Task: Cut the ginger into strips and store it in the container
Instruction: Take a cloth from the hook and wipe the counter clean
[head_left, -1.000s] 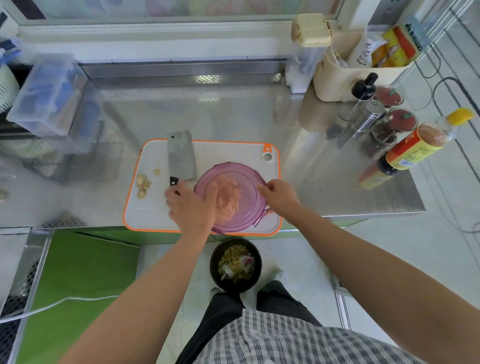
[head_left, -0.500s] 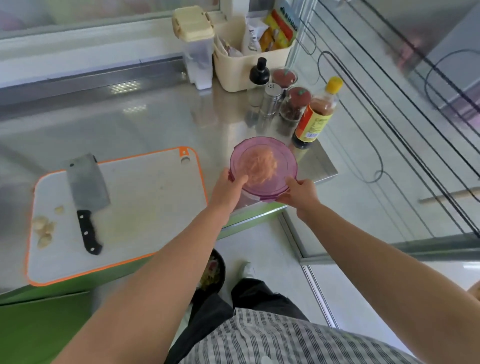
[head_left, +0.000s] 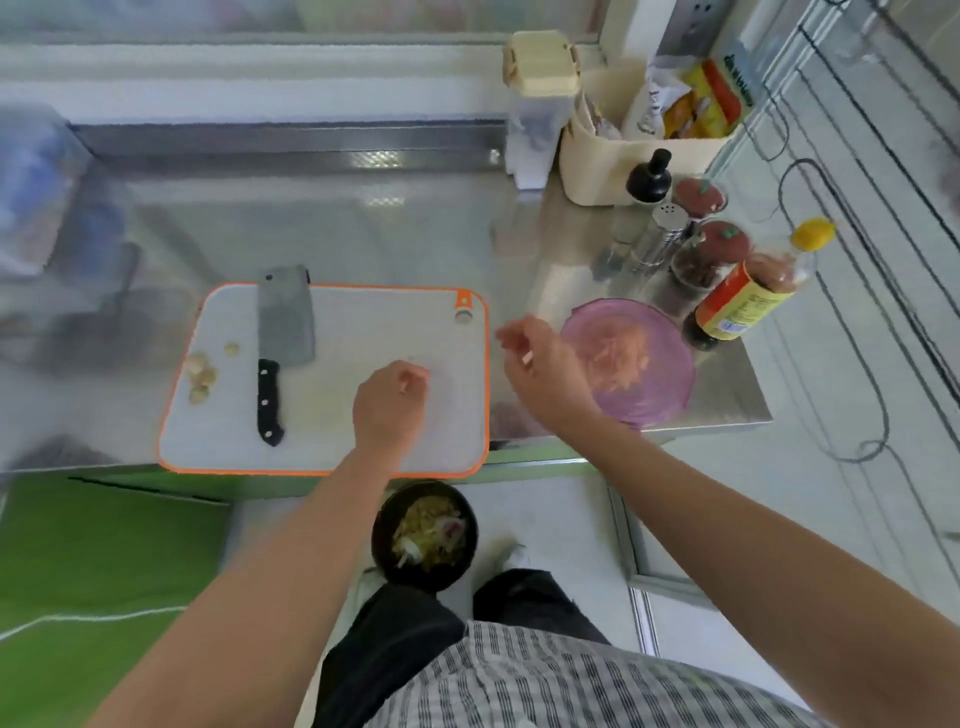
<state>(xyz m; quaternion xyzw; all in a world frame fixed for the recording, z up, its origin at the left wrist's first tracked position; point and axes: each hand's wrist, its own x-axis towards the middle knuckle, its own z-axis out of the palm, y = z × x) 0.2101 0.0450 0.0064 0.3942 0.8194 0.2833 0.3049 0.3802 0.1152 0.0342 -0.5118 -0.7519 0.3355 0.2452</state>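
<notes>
The board, white with an orange rim, is laid on the steel bench near its front edge. A cleaver is laid flat on the board's 9 o'clock half, with the blade toward 12 o'clock and the black handle toward 6 o'clock. Pale offcuts are grouped just beside the cleaver at its 9 o'clock, apart from the blade. The purple container is set on the bench at 3 o'clock of the board, clear of its rim and close to the bench's front corner. The ginger is seen as pale strips through the container's tinted cover. The left hand is held over the board's 3 o'clock half; its grip is slack, with the fingers loosely curled and nothing seen in them. The right hand is raised between board and container and partly overlaps the container's 9 o'clock edge; its grip is loose and parted, and nothing is held as far as the blur allows. A bottle with a yellow cap is stood at 1 o'clock of the container, just beside it. A dark bowl of scraps is placed on the floor at 6 o'clock of the board.
</notes>
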